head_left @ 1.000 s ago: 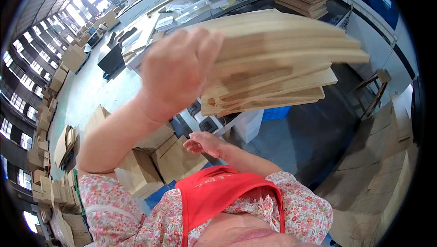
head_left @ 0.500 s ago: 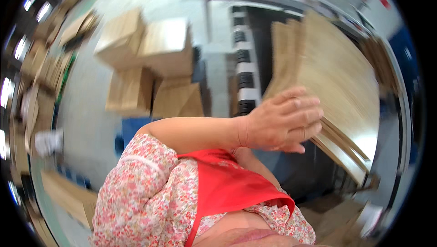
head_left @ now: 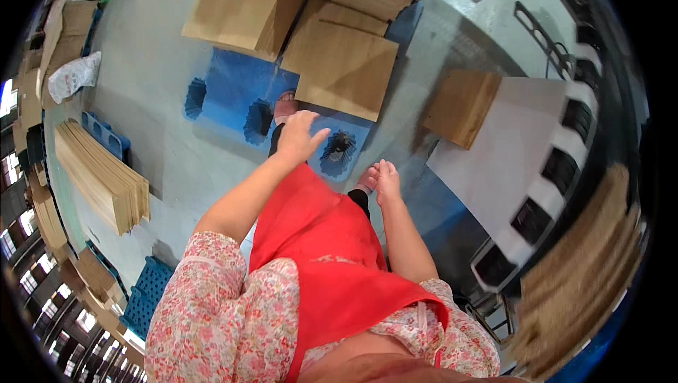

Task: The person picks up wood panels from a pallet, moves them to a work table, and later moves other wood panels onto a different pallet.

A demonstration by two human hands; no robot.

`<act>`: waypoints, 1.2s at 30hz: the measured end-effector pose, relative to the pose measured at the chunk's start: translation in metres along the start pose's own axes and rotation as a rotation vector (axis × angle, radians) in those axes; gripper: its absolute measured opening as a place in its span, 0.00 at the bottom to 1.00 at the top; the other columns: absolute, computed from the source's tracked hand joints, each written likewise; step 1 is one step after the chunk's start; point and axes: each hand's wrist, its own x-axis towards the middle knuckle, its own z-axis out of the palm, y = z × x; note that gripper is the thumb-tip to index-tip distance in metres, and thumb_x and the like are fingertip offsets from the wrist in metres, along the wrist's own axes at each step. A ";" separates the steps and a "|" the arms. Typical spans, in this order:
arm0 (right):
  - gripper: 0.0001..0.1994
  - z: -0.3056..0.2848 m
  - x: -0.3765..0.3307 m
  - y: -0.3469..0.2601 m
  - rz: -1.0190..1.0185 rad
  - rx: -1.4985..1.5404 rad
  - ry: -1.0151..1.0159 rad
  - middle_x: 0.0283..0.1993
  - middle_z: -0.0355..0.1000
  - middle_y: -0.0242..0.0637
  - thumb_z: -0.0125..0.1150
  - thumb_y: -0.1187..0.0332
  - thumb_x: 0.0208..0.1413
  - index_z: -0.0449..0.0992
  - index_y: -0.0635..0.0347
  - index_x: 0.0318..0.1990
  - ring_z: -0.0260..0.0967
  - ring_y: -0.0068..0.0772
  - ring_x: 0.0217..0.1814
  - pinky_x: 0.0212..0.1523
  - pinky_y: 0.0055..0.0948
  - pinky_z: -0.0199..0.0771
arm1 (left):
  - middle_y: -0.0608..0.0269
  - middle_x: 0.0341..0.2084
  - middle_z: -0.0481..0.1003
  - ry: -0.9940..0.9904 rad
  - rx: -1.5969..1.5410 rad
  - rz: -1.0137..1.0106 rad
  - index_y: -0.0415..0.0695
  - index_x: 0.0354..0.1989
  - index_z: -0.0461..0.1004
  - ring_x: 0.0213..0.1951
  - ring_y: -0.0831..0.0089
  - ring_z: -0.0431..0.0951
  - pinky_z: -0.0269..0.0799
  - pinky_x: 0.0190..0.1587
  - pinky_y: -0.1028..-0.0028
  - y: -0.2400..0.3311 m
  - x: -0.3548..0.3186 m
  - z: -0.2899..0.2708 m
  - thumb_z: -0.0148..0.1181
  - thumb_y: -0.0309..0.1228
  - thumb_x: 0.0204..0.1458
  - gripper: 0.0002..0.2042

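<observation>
My left hand (head_left: 301, 140) hangs in front of me with its fingers apart and nothing in them. Below it are the near edge of a blue plastic pallet (head_left: 236, 83) and my foot in a pink shoe. Nearest beyond that hand lies a stack of wood-coloured panels (head_left: 346, 65) on the pallet. My right hand (head_left: 386, 181) hangs lower on the right, empty, its fingers loosely stretched and partly foreshortened. It is close above my other foot and touches no panel.
Taller panel stacks (head_left: 247, 5) stand farther back on the pallet. To the right are a small wooden stack (head_left: 464, 107), a white surface (head_left: 505, 143) and a black-and-white striped edge (head_left: 558, 171). More panels (head_left: 102, 174) and a blue crate (head_left: 148, 291) are at left.
My view has swung away from the panels on the right toward the pallet. My left hand has left those panels and moved left. My right hand, hidden before, now shows.
</observation>
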 end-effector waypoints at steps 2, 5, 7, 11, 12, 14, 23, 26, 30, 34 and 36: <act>0.11 0.002 0.057 0.021 0.048 -0.172 0.011 0.36 0.70 0.36 0.49 0.61 0.62 0.65 0.60 0.40 0.68 0.25 0.31 0.31 0.26 0.72 | 0.49 0.44 0.71 -0.036 0.052 -0.146 0.39 0.46 0.70 0.48 0.52 0.69 0.65 0.51 0.60 -0.058 0.008 0.025 0.64 0.41 0.46 0.23; 0.12 0.000 0.147 0.054 -0.008 -0.222 0.160 0.35 0.68 0.37 0.52 0.60 0.60 0.65 0.62 0.36 0.67 0.27 0.33 0.31 0.29 0.69 | 0.45 0.47 0.70 -0.008 0.106 -0.177 0.36 0.48 0.69 0.50 0.49 0.68 0.64 0.53 0.61 -0.129 0.032 0.064 0.66 0.42 0.44 0.28; 0.14 -0.001 0.208 0.070 -0.165 -0.436 0.308 0.34 0.67 0.38 0.54 0.60 0.59 0.64 0.64 0.35 0.67 0.29 0.35 0.34 0.31 0.69 | 0.42 0.51 0.67 -0.088 0.166 -0.250 0.36 0.53 0.66 0.55 0.49 0.65 0.61 0.57 0.61 -0.168 0.054 0.092 0.69 0.43 0.39 0.34; 0.17 0.002 0.304 0.081 -0.183 -0.732 0.501 0.35 0.68 0.40 0.56 0.60 0.57 0.64 0.68 0.37 0.66 0.32 0.39 0.41 0.33 0.67 | 0.43 0.60 0.57 -0.267 0.172 -0.181 0.40 0.61 0.57 0.63 0.49 0.55 0.50 0.64 0.55 -0.228 0.091 0.141 0.72 0.45 0.33 0.45; 0.17 0.008 0.318 0.083 -0.237 -0.677 0.499 0.36 0.68 0.40 0.56 0.60 0.57 0.64 0.68 0.38 0.65 0.32 0.39 0.41 0.32 0.67 | 0.43 0.61 0.55 -0.313 0.229 -0.146 0.42 0.61 0.57 0.63 0.48 0.53 0.50 0.64 0.55 -0.236 0.094 0.152 0.73 0.45 0.32 0.46; 0.18 0.022 0.338 0.081 -0.277 -0.521 0.542 0.37 0.69 0.41 0.56 0.60 0.57 0.65 0.70 0.41 0.65 0.31 0.39 0.42 0.32 0.66 | 0.45 0.63 0.50 -0.402 0.341 -0.061 0.45 0.62 0.56 0.65 0.46 0.50 0.50 0.64 0.55 -0.248 0.102 0.178 0.74 0.45 0.29 0.47; 0.18 0.107 0.343 0.055 -0.393 -0.494 0.354 0.47 0.72 0.50 0.51 0.69 0.55 0.67 0.70 0.51 0.70 0.42 0.49 0.50 0.34 0.66 | 0.50 0.66 0.47 -0.317 0.398 0.100 0.50 0.63 0.56 0.67 0.46 0.46 0.46 0.65 0.49 -0.291 0.152 0.219 0.67 0.44 0.38 0.41; 0.18 0.128 0.350 0.043 -0.496 -0.569 0.327 0.48 0.72 0.53 0.51 0.70 0.54 0.67 0.70 0.51 0.70 0.46 0.50 0.50 0.34 0.67 | 0.50 0.65 0.49 -0.156 0.395 0.122 0.46 0.61 0.60 0.65 0.45 0.49 0.49 0.63 0.51 -0.305 0.182 0.214 0.68 0.43 0.37 0.39; 0.18 0.135 0.384 0.017 -0.624 -0.607 0.260 0.48 0.72 0.54 0.53 0.67 0.55 0.66 0.70 0.51 0.70 0.51 0.50 0.49 0.36 0.67 | 0.45 0.61 0.57 -0.011 0.380 -0.040 0.41 0.61 0.59 0.60 0.45 0.57 0.55 0.59 0.50 -0.328 0.220 0.209 0.65 0.45 0.43 0.38; 0.21 0.130 0.427 -0.014 -0.470 -0.498 0.167 0.46 0.72 0.47 0.55 0.61 0.56 0.66 0.67 0.52 0.70 0.42 0.47 0.47 0.34 0.68 | 0.38 0.58 0.59 0.190 0.465 -0.154 0.35 0.62 0.57 0.58 0.45 0.61 0.59 0.58 0.54 -0.366 0.250 0.200 0.61 0.52 0.46 0.40; 0.22 0.123 0.440 -0.029 -0.272 -0.384 0.074 0.48 0.72 0.43 0.55 0.58 0.57 0.66 0.64 0.53 0.69 0.37 0.48 0.47 0.33 0.68 | 0.35 0.58 0.58 0.087 0.284 -0.325 0.33 0.62 0.55 0.58 0.45 0.61 0.61 0.57 0.56 -0.378 0.260 0.199 0.58 0.56 0.47 0.43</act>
